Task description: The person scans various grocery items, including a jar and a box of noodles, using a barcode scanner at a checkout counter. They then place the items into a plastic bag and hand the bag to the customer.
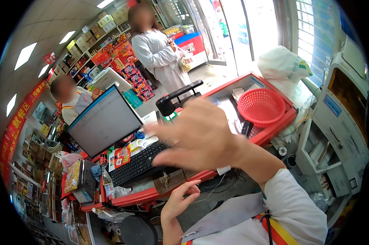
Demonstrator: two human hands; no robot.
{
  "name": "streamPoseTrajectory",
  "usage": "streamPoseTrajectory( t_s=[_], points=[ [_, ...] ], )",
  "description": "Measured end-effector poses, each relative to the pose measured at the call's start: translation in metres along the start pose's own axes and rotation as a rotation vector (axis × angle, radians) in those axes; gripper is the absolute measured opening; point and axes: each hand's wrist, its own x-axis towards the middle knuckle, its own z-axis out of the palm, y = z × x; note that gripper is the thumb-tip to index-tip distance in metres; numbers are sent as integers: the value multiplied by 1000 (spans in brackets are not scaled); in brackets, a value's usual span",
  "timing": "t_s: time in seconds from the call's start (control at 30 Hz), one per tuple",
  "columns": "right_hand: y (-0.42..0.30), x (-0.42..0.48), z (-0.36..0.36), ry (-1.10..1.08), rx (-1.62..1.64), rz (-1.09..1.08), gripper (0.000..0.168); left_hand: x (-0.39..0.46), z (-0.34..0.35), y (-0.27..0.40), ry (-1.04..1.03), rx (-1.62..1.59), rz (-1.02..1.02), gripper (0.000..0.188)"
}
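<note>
My right hand (199, 134) is raised over the counter, blurred, its thumb and fingers apart with nothing seen between them. Behind it, a black computer keyboard (135, 163) is partly covered from view. A monitor (104, 121) stands lit beyond the keyboard. My left hand (181, 197) hovers at the counter's red front edge, fingers loosely bent and holding nothing visible. Close to it is a brown tray (172, 183) with keys (166, 180). A black arm-like device (179, 96) rises past my right hand.
A red plastic basket (261, 105) sits at the counter's right end, near a white plastic sack (282, 65). Rightward stands a white cabinet (340, 128) with an open drawer. One person (156, 55) holds a bag across the counter; another person (77, 99) is behind the monitor.
</note>
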Motion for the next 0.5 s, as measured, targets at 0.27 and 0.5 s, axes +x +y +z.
streamPoseTrajectory(
  t_s=[0.27, 0.5],
  points=[
    [-21, -51, 32, -344, 139, -77, 27, -7, -7, -37, 33, 35, -61, 39],
    [-28, -133, 8, -472, 253, 392, 17, -20, -8, -36, 56, -41, -129, 41]
  ],
)
